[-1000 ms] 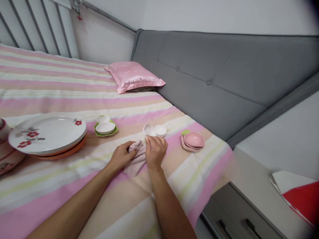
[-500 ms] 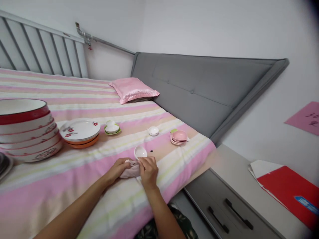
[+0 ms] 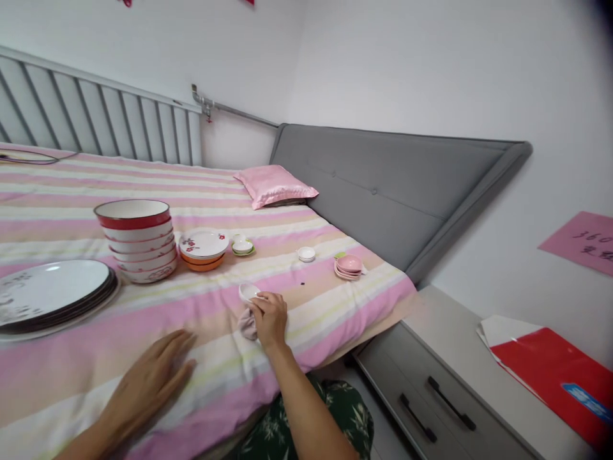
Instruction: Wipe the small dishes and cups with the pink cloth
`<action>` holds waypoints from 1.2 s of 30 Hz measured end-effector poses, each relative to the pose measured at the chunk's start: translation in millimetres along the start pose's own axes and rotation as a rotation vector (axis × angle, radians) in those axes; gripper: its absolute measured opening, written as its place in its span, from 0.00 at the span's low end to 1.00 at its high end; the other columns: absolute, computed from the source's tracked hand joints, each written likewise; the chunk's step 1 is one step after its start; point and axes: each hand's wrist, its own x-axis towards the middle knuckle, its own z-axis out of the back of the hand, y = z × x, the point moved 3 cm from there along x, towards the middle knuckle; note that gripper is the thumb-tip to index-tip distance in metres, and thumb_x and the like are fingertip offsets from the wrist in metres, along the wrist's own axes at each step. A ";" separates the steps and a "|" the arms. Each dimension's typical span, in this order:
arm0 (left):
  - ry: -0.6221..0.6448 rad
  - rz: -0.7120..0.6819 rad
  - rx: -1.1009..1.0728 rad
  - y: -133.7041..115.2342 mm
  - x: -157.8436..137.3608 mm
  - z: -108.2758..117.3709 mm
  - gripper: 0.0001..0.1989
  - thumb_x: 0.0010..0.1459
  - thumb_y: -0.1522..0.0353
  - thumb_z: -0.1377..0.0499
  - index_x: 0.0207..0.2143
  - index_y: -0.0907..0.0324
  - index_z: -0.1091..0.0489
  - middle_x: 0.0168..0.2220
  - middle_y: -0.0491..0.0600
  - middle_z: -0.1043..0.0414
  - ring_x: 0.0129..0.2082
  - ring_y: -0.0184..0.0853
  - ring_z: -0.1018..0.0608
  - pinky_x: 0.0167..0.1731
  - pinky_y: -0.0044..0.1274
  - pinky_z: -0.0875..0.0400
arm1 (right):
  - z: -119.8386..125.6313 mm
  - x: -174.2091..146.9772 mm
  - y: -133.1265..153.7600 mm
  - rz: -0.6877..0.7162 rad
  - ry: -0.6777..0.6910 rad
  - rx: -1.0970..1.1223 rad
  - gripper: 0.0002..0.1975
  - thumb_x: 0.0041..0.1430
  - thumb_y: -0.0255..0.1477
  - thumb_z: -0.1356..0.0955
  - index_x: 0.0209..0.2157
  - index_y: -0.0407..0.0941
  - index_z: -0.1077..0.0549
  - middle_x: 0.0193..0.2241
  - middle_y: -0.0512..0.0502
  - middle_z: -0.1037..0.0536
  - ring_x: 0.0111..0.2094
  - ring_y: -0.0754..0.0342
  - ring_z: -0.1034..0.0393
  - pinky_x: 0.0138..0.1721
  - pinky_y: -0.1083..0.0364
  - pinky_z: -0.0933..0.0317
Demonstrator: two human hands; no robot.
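Note:
My right hand (image 3: 271,318) is closed on a small white dish (image 3: 248,292), gripping it by its near right edge. A crumpled pale pink cloth (image 3: 248,324) hangs below the dish, against the same hand; whether the fingers also pinch it I cannot tell. My left hand (image 3: 156,374) is stretched out flat over the striped bedspread (image 3: 211,358), fingers extended, holding nothing. Beyond the right hand, a short stack of small white dishes (image 3: 306,254) sits on the bed, with a stack of pink dishes (image 3: 348,265) to its right.
At the left stand large plates (image 3: 52,291), a tall stack of red-rimmed bowls (image 3: 138,246) and flowered plates (image 3: 204,243) on orange ones. Small white and green dishes (image 3: 243,246) lie beside them. A pink pillow (image 3: 275,184) rests by the grey headboard (image 3: 383,172); a nightstand (image 3: 431,383) is at right.
My left hand has let go of the cloth and moved left and down, opening out. My right hand has shifted slightly left with the dish. The view has turned left, showing the large plates.

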 end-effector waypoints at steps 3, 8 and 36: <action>0.039 -0.035 0.164 15.3 -22.5 -1.4 0.29 0.55 0.53 0.50 0.54 0.60 0.35 0.56 0.55 0.35 0.56 0.44 0.34 0.56 0.36 0.41 | -15.7 -13.3 8.6 -0.033 0.015 -0.010 0.05 0.53 0.28 0.31 0.32 0.50 0.22 0.37 0.49 0.24 0.39 0.53 0.35 0.41 0.54 0.43; 0.001 -0.044 0.277 6.9 -22.1 -6.9 0.30 0.56 0.53 0.52 0.52 0.66 0.34 0.53 0.59 0.33 0.54 0.45 0.32 0.54 0.36 0.41 | -24.3 -29.3 11.2 -0.043 0.010 -0.027 0.06 0.55 0.30 0.32 0.34 0.50 0.23 0.36 0.48 0.25 0.40 0.52 0.36 0.43 0.53 0.45; -0.051 -0.031 0.203 -0.9 -18.7 -0.1 0.28 0.56 0.54 0.53 0.49 0.65 0.32 0.50 0.60 0.30 0.51 0.46 0.30 0.52 0.37 0.39 | -24.3 -33.8 8.3 -0.060 -0.050 -0.034 0.07 0.55 0.29 0.33 0.36 0.49 0.24 0.36 0.47 0.24 0.40 0.52 0.35 0.46 0.53 0.46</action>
